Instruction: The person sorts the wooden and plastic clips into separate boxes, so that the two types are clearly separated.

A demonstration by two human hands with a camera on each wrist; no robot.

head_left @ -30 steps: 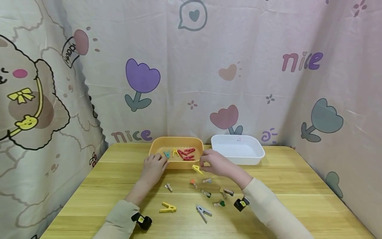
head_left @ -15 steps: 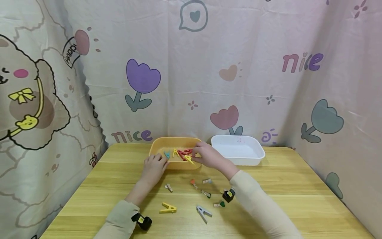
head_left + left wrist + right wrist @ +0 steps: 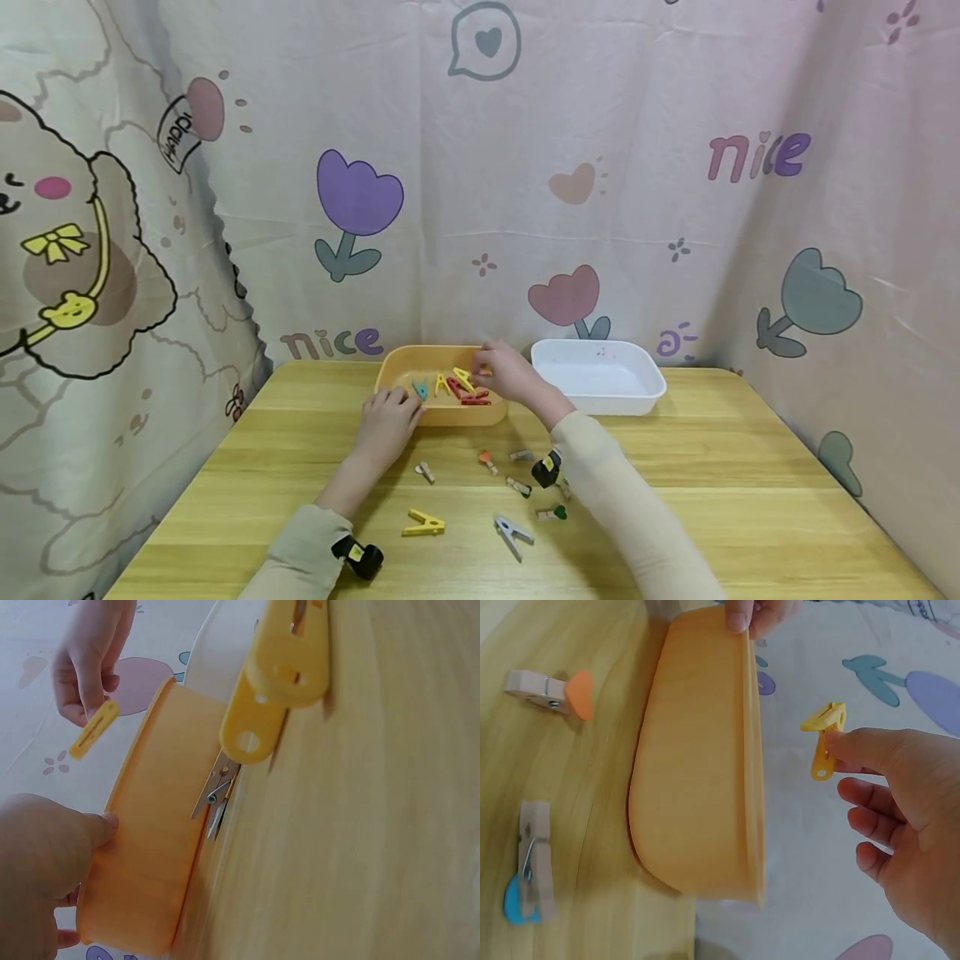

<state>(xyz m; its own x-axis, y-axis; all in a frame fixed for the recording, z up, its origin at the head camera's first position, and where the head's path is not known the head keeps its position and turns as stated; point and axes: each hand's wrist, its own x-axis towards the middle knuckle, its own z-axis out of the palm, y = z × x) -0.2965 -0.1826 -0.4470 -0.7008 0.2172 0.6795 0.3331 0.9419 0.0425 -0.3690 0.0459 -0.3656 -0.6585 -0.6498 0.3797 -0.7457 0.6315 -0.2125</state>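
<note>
My left hand (image 3: pixel 387 425) holds the near left rim of an orange plastic bin (image 3: pixel 457 414), its thumb (image 3: pixel 101 829) on the outer wall and its other fingers past the rim. Over the bin's right part, my right hand (image 3: pixel 510 373) pinches a yellow clothespin (image 3: pixel 825 746) between thumb and forefinger. That clothespin (image 3: pixel 94 729) hangs above the rim in the left wrist view. Inside the bin lie a blue clothespin (image 3: pixel 420 389), another yellow clothespin (image 3: pixel 442 384) and several red clothespins (image 3: pixel 475 399), partly hidden by the right hand.
A white bin (image 3: pixel 637 404) stands right of the orange one. Nearer on the wooden table (image 3: pixel 225 517) lie a yellow clothespin (image 3: pixel 424 523), a grey clothespin (image 3: pixel 513 535) and several small wooden clothespins, one with an orange heart (image 3: pixel 579 695). A printed curtain (image 3: pixel 480 208) hangs behind.
My right hand has moved left and away from me, carrying the yellow clothespin from in front of the orange bin to over its inside. The left hand stays on the rim.
</note>
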